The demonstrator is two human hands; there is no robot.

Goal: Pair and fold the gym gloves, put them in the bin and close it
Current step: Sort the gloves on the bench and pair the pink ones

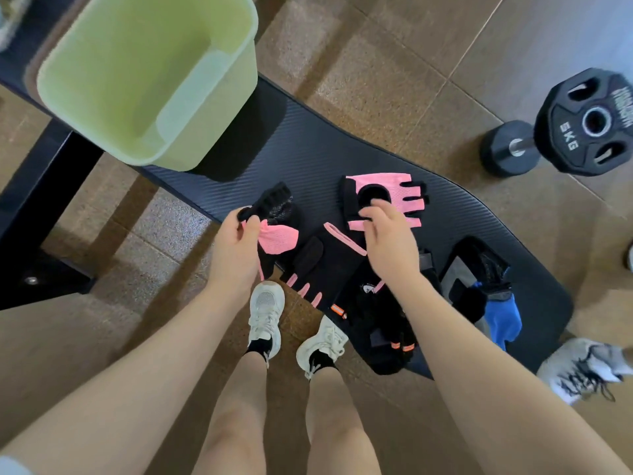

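Observation:
My left hand [236, 241] grips a pink and black gym glove [274, 221] by its black strap, held just above the edge of the black bench pad [342, 156]. My right hand [387, 238] pinches the near edge of a second pink and black glove [390, 197] lying flat on the pad. Between my hands lies another black glove with pink trim [322, 265]. Black gloves with orange tabs [380, 323] and a blue and grey glove [496, 303] lie to the right. The open green bin [144, 77] stands at the pad's left end; no lid is seen.
A black dumbbell [510, 149] and a 5 kg weight plate [589, 121] stand on the tiled floor at the right. The bench's black frame [30, 234] is at the left. My white shoes [263, 313] are below the pad, another person's shoe [582, 368] at right.

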